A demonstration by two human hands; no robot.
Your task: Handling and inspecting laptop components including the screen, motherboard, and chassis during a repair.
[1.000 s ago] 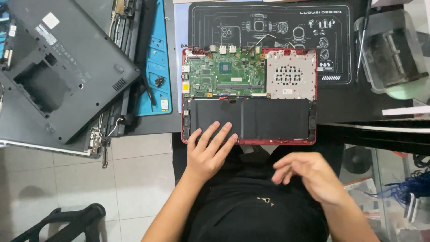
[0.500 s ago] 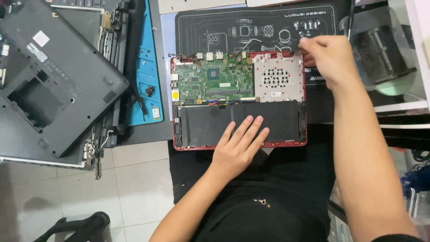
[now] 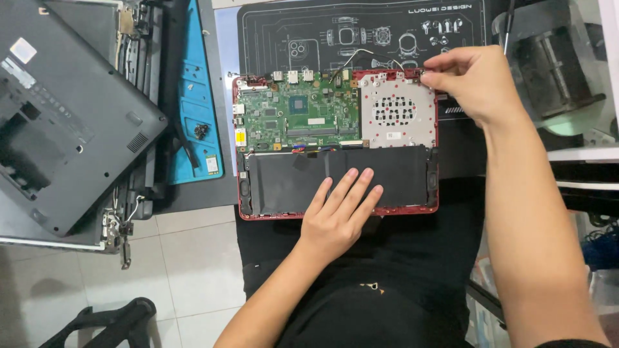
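Pressure from the flat, spread left hand [image 3: 338, 216] on the battery [image 3: 335, 180] could damage it; something unseen is pinched by the right hand [image 3: 474, 84] at the opened laptop's [image 3: 335, 142] upper-right corner.

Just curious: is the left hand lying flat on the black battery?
Yes, the left hand rests palm-down, fingers spread, on the black battery of the opened red laptop.

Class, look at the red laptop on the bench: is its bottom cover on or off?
Off. The red laptop lies open-bottomed, its green board, silver plate and black battery all exposed.
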